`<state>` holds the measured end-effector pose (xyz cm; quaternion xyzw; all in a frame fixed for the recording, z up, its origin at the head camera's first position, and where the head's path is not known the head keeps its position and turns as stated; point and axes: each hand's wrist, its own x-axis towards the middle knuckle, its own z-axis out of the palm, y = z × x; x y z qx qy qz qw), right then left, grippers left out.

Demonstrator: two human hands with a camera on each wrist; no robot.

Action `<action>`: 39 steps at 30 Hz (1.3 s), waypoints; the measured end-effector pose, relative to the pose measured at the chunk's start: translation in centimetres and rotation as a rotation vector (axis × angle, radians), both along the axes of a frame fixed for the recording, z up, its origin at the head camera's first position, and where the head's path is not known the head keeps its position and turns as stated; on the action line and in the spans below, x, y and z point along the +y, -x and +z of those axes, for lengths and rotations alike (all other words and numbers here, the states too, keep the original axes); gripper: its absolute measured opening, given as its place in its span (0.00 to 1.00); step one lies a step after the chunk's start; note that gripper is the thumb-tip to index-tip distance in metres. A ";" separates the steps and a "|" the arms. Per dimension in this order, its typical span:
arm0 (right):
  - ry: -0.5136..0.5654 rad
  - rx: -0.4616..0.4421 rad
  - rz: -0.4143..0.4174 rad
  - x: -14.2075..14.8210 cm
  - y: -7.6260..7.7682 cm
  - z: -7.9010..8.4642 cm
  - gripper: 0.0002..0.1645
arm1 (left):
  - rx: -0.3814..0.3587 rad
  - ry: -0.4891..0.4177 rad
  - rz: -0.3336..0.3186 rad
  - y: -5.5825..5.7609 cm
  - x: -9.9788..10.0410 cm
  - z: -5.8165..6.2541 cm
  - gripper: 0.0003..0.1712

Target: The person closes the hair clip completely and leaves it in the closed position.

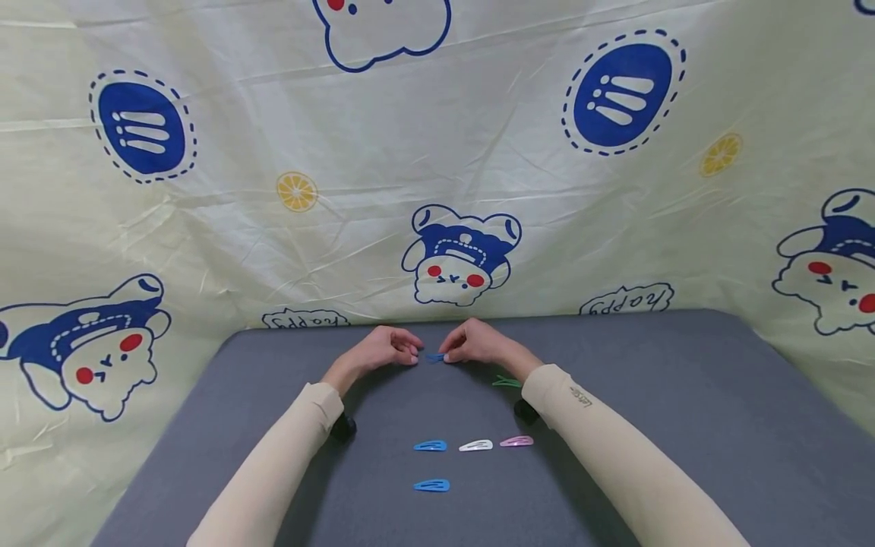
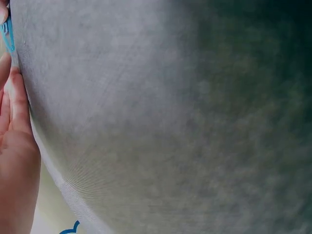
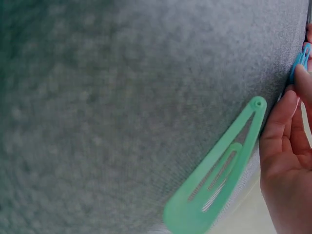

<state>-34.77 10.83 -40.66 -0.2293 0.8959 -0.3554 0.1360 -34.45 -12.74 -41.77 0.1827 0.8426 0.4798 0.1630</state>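
Note:
Near the table's far edge, my right hand [image 1: 475, 343] pinches a blue snap hair clip [image 1: 434, 357] between thumb and fingers. The clip also shows at the edge of the right wrist view, with the right thumb [image 3: 303, 80] against it. My left hand [image 1: 390, 348] is just left of the clip, fingers loosely bent, a small gap between its fingertips and the clip in the head view. A green snap hair clip [image 3: 214, 168] lies on the table below the right wrist; the sleeve partly hides it in the head view.
Closer to me, a blue clip [image 1: 430, 446], a white clip [image 1: 475, 445] and a pink clip [image 1: 516, 441] lie in a row on the grey table [image 1: 273, 425]. Another blue clip [image 1: 431, 485] lies below them. A printed curtain [image 1: 355, 167] hangs behind the table.

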 end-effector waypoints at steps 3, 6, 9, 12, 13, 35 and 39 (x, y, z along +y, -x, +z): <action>0.000 0.009 -0.004 0.0 0.0 0.0 0.06 | 0.003 0.010 -0.009 0.1 0.0 0.0 0.17; -0.011 0.001 -0.015 0.0 -0.1 0.1 0.05 | -0.004 0.008 -0.012 0.1 -0.1 0.0 0.18; -0.025 -0.006 -0.025 -0.1 -0.2 0.3 0.04 | -0.011 -0.004 -0.006 0.0 -0.1 0.1 0.18; -0.024 -0.016 -0.048 -0.2 -0.4 0.6 0.04 | -0.014 -0.024 0.012 -0.2 -0.1 0.1 0.17; -0.021 -0.017 -0.054 -0.2 -0.4 0.7 0.04 | -0.017 -0.033 0.019 -0.2 -0.1 0.1 0.17; -0.023 0.093 -0.019 0.8 -3.5 2.2 0.04 | 0.025 0.013 0.037 -1.8 -0.1 0.5 0.16; -0.020 0.094 -0.027 0.9 -4.1 2.4 0.04 | 0.064 0.042 0.023 -2.4 -0.2 0.7 0.16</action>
